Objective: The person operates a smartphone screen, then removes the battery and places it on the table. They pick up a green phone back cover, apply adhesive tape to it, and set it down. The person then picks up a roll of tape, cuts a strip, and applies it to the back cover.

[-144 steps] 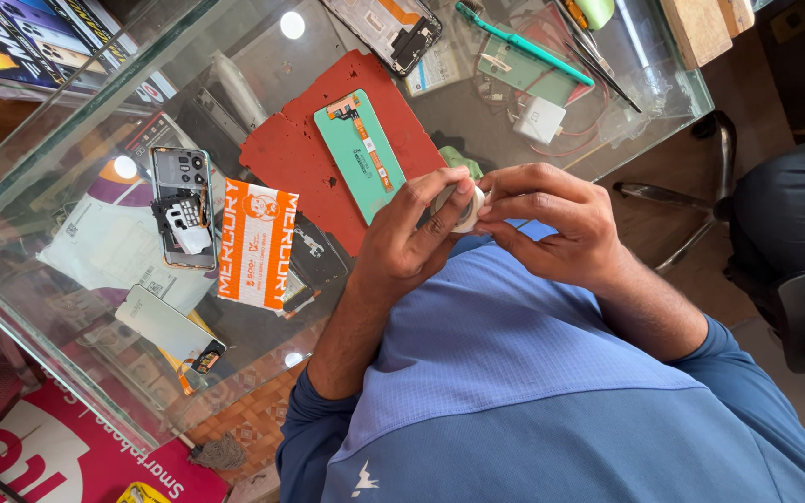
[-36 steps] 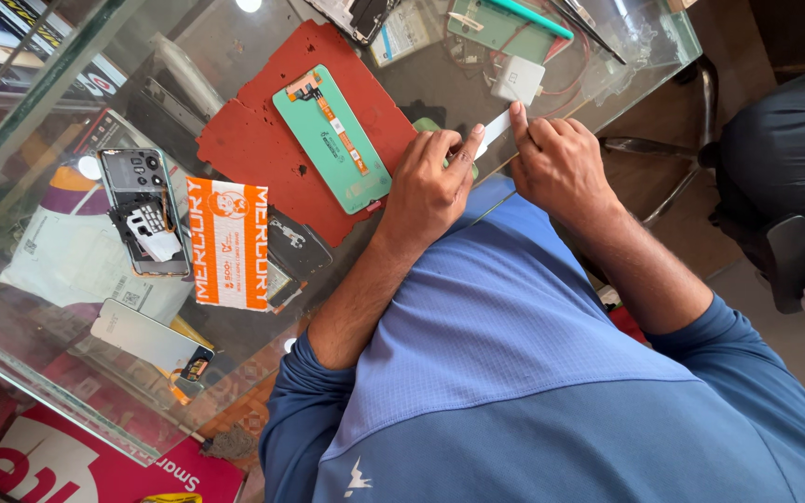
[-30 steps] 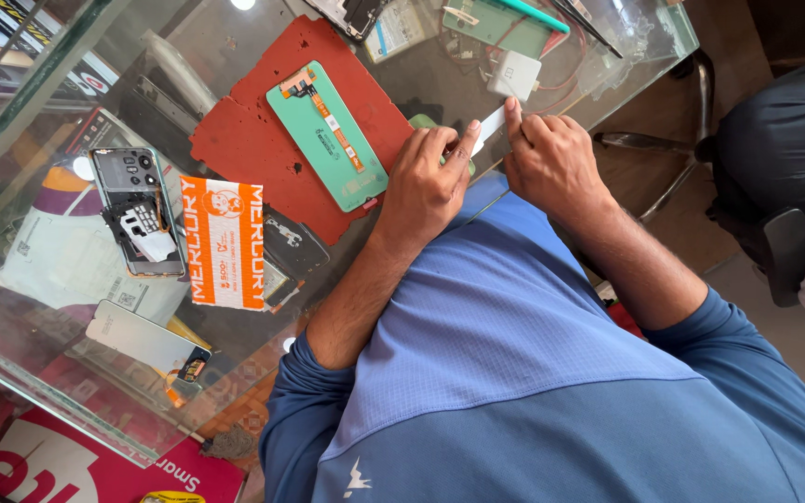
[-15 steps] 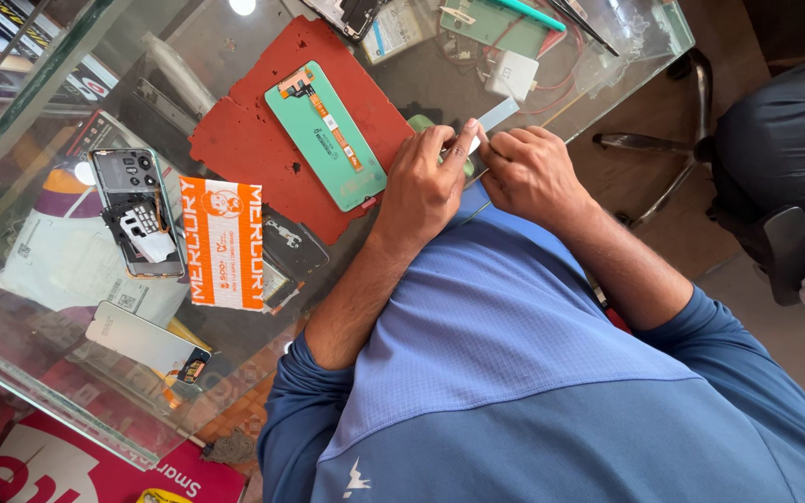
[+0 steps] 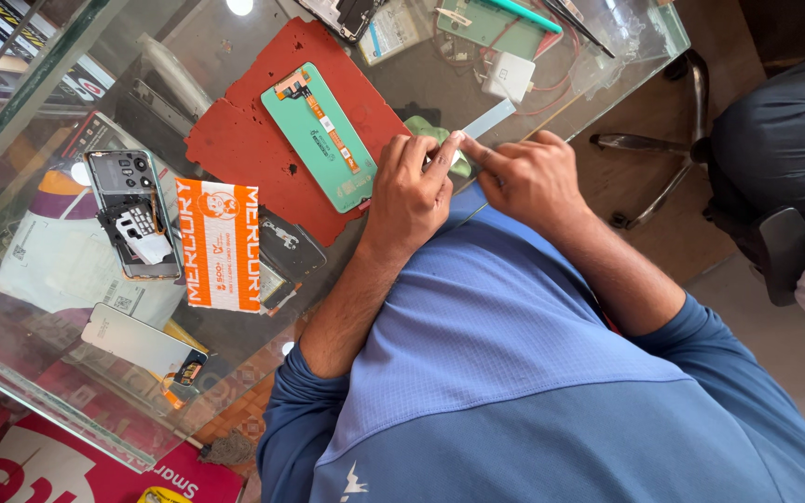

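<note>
Glass counter (image 5: 67,373) bears a red mat (image 5: 235,149) cushioning a green panel (image 5: 323,135), beside which left hand (image 5: 412,191) and right hand (image 5: 528,177) together pinch a pale strip (image 5: 488,119) taut.

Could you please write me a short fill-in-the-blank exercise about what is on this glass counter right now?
1. The green phone screen panel lies on a ____ mat.
2. The left hand and right hand pinch a pale ____.
3. The opened phone lies beside an orange and ____ packet.

Missing words: red; strip; white
</note>
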